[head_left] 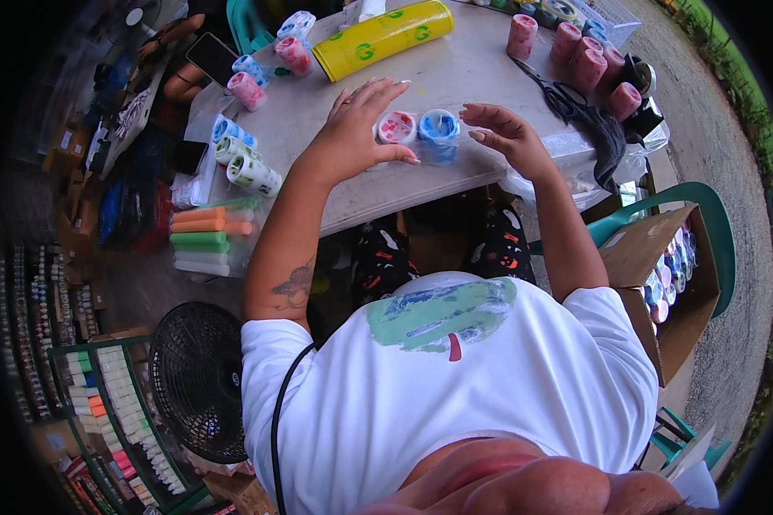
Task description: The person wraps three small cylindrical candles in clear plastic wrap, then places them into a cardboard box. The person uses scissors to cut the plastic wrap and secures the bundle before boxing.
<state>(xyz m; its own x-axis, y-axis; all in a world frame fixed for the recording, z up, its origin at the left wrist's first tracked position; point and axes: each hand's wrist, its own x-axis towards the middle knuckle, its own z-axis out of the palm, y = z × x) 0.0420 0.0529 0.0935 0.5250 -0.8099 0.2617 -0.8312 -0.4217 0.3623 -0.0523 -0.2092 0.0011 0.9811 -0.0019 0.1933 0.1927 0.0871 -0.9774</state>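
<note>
Two short cylinders stand side by side near the front edge of the grey table [481, 81]. One is a red-and-white cylinder [397, 129], the other a blue-and-white cylinder [439, 129]; clear plastic seems to wrap them. My left hand [352, 129] is open around the left side of the red one, thumb and fingers spread wide. To the right of the blue one, my right hand [514, 142] is also open, its fingers stretched toward it. Neither hand grips anything. Whether the left thumb touches the red cylinder I cannot tell.
A yellow printed roll [382, 39] lies at the far side. Several red cylinders [588, 69], scissors [558, 96] and a dark cloth [607, 142] are at right. Green-and-white cylinders [253, 174] lie at left, near another person's arm [185, 81]. A cardboard box [653, 249] stands right, a fan [196, 378] left.
</note>
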